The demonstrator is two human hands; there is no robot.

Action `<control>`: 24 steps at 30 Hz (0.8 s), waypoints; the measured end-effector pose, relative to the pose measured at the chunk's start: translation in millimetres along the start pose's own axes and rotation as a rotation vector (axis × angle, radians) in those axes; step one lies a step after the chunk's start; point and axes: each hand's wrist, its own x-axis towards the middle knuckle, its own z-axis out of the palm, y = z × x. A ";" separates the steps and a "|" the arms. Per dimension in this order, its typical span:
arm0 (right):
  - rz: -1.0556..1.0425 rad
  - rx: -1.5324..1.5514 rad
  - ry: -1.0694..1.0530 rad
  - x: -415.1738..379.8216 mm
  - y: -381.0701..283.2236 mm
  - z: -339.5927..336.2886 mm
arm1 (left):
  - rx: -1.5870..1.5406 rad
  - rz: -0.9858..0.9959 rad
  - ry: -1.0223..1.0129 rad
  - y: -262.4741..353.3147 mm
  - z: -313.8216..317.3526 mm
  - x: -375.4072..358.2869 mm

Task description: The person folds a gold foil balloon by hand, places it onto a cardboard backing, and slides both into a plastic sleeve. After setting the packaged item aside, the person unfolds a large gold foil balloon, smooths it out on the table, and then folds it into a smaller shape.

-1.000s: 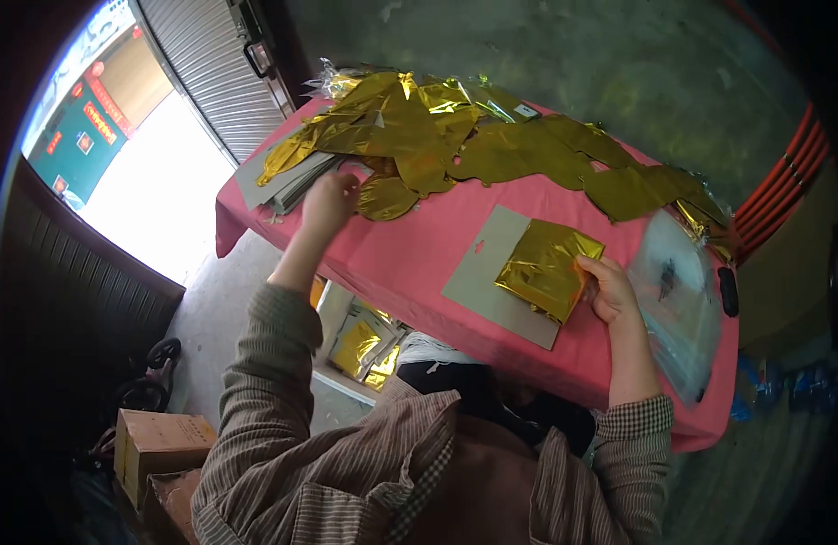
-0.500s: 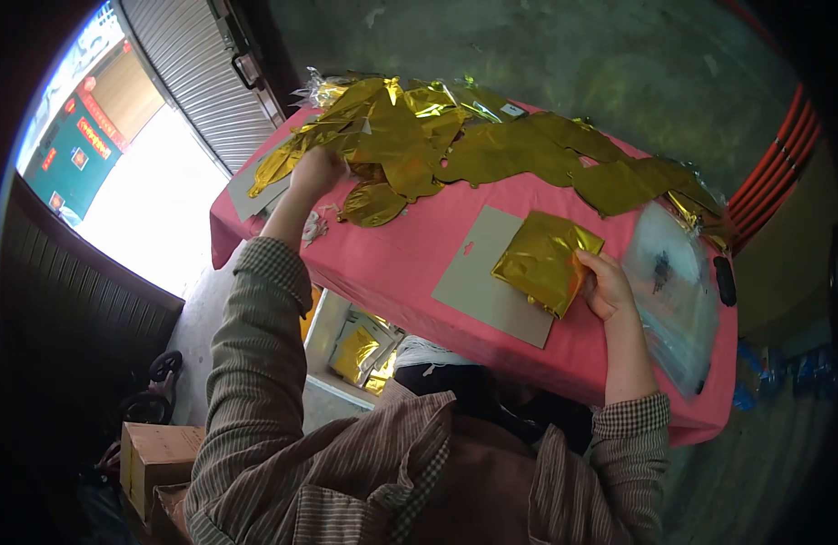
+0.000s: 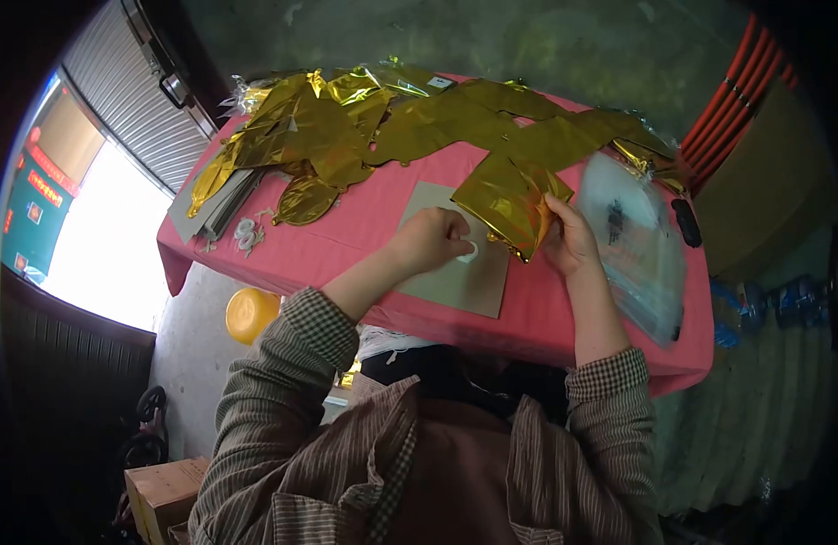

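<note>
Nearest the camera sat the person's striped brown jacket w/ checked cuffs, both forearms reaching up to a table point(image 3: 546, 331) draped in a pink cloth, smooth, matte. The left hand point(image 3: 428, 238) rested on a flat grey card sheet point(image 3: 437, 272), rectangular, dull finish; its fingers were curled in, pinching a small white piece point(image 3: 468, 253) at the fingertips, approx 3 o'clock of the hand. Just beside it at 3 o'clock, the right hand point(image 3: 569, 241) gripped the lower edge of a folded gold foil piece point(image 3: 505, 195), thumb on top, fingers under; foil was shiny, crinkled, roughly square, lying partly on the card sheet and partly lifted at the held edge. At 3 o'clock of the right hand lay a stack of clear plastic bags point(image 3: 632, 241), glossy, see-through, w/ a dark print showing, and a small black object point(image 3: 686, 222) past them near the table edge. At 9 o'clock of the left hand, well apart, were a few small white rings point(image 3: 246, 234) on the cloth. Farther, at 12 o'clock across the table's back, sprawled a heap of gold foil shapes point(image 3: 346, 127), flat, wrinkled, mirror-bright, some lying over a stack of grey cards point(image 3: 210, 204) at the far left corner. Below the table at 8 o'clock was a round yellow thing point(image 3: 251, 313) on the floor.
</note>
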 end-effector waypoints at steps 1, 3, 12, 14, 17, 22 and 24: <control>0.010 0.010 -0.022 0.1 0.3 0.2 | -0.071 0.015 0.034 -4.2 -3.6 -2.1; 0.023 0.022 -0.037 2.8 1.7 -6.2 | -0.144 0.028 0.062 -16.1 -15.9 -9.0; 0.272 -0.530 -0.137 3.2 24.2 20.1 | -0.115 0.138 0.402 -28.0 -35.8 -45.8; 0.266 -0.581 -0.093 2.8 26.8 26.5 | -0.027 0.362 0.361 -17.1 -18.6 -47.1; 0.304 -0.738 -0.065 2.8 21.9 32.0 | 0.081 0.542 0.269 -7.2 5.0 -40.5; 0.229 -0.929 -0.039 2.7 22.5 37.1 | 0.380 0.465 0.089 -6.0 22.5 -37.6; 0.216 -1.024 -0.049 6.6 22.9 38.8 | 0.454 0.447 0.100 -5.9 25.2 -38.4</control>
